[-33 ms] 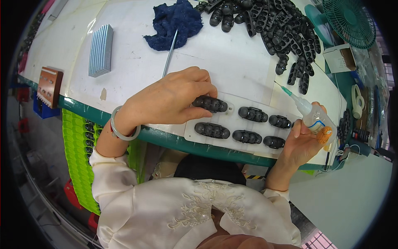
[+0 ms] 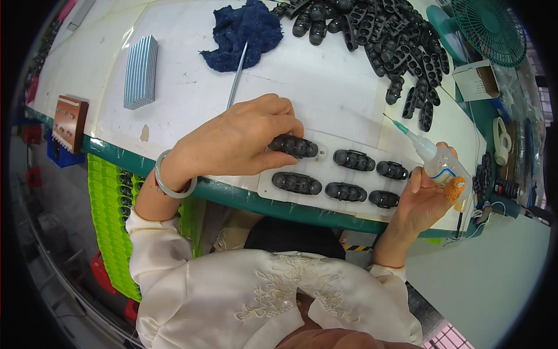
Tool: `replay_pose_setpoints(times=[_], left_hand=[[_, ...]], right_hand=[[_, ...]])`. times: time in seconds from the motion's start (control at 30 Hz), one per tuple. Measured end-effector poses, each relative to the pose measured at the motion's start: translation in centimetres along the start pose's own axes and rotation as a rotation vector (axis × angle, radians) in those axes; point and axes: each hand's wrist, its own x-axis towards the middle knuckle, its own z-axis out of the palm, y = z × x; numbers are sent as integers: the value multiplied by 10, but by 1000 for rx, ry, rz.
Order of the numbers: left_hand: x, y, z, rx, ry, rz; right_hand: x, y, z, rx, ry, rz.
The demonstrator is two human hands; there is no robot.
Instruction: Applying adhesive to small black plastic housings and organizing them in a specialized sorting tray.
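My left hand [image 2: 241, 136] is closed on a black moulded part [image 2: 297, 146] at the upper left of a white plate [image 2: 323, 174], thumb and fingers on its near and far sides. The part looks still seated on the plate. Several like parts sit there in two rows, among them a lower-left one [image 2: 296, 183]. My right hand [image 2: 419, 203], right of the plate, grips a clear squeeze bottle [image 2: 440, 165] with a green needle tip [image 2: 400, 126] pointing up and left. An orange bumpy piece [image 2: 454, 189] shows by the bottle's base; whether it covers a finger I cannot tell.
Beyond the plate lie a heap of black parts [image 2: 401, 46], a dark blue cloth [image 2: 247, 32] and a metal rod [image 2: 237, 78]. A stack of silver strips [image 2: 140, 72] and a brown block [image 2: 70, 123] stand left. At right are a green fan [image 2: 488, 26] and a box [image 2: 475, 81].
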Motion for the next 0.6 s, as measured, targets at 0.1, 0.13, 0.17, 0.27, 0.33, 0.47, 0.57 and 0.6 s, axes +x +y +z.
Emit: replay_pose_setpoints(times=[0.1, 0.13, 0.17, 0.27, 0.33, 0.47, 0.57, 0.6], left_hand=[[3, 4, -3, 34, -13, -23], [4, 5, -5, 2, -51, -67], [5, 5, -7, -29, -89, -111], [10, 8, -7, 41, -78, -61], [15, 14, -4, 112, -74, -29], [25, 20, -3, 275, -144, 13], [30, 20, -6, 221, -207, -14], [31, 20, -5, 228, -217, -13]], right_hand=[[-1, 2, -2, 13, 5, -3], [-2, 1, -1, 19, 11, -4], [-2, 0, 0, 11, 4, 0], [-1, 1, -4, 16, -23, 6], [-1, 2, -6, 25, -46, 11], [0, 1, -6, -18, -45, 19], [-1, 1, -7, -12, -52, 20], [-1, 1, -7, -14, -38, 27]])
